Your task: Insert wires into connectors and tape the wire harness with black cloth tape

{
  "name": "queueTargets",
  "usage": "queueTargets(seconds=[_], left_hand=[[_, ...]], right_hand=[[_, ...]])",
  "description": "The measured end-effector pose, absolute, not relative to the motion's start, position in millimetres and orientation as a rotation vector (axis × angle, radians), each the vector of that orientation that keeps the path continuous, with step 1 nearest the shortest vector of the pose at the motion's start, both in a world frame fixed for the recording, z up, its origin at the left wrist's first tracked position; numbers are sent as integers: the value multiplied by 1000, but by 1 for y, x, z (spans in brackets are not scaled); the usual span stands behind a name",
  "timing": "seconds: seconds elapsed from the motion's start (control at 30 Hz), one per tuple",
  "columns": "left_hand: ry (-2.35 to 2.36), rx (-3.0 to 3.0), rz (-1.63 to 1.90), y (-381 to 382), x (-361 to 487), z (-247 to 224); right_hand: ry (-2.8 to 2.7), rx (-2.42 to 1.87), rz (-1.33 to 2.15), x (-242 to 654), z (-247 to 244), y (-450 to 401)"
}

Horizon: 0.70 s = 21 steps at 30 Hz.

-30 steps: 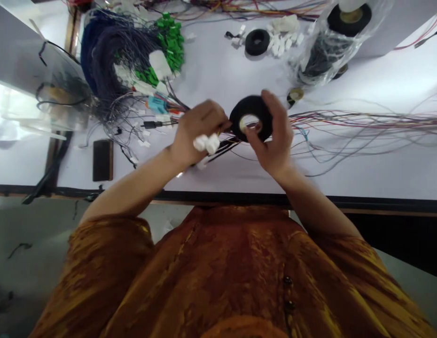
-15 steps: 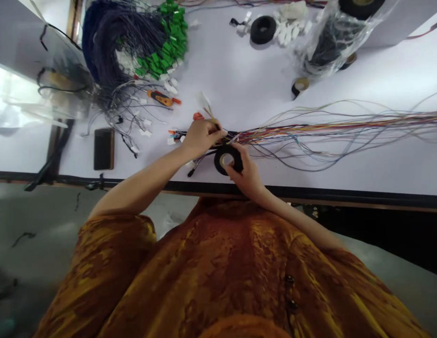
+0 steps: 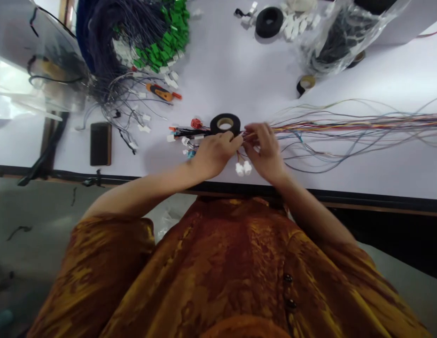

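Head view: thin multicoloured wires fan from both hands.

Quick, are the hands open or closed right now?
Left hand: closed, holding the wire harness.
Right hand: closed, pinching the coloured wires.
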<state>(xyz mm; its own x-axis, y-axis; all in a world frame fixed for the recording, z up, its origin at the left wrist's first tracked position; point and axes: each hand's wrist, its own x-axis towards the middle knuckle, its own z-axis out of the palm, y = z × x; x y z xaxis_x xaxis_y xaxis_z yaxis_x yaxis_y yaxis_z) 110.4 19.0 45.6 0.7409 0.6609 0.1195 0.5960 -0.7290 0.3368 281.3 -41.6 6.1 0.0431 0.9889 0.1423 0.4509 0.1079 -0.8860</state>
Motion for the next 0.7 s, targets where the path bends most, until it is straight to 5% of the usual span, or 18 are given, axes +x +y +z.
queueTargets(seconds=[0.23,0.7], left_hand=[[1084,2280,969,16,94,6],[1148,1827,868,30,108,-15]], right_hand=[[-2345,-1354,564,316,29,29],[-2455,-1373,675,311,33,35]])
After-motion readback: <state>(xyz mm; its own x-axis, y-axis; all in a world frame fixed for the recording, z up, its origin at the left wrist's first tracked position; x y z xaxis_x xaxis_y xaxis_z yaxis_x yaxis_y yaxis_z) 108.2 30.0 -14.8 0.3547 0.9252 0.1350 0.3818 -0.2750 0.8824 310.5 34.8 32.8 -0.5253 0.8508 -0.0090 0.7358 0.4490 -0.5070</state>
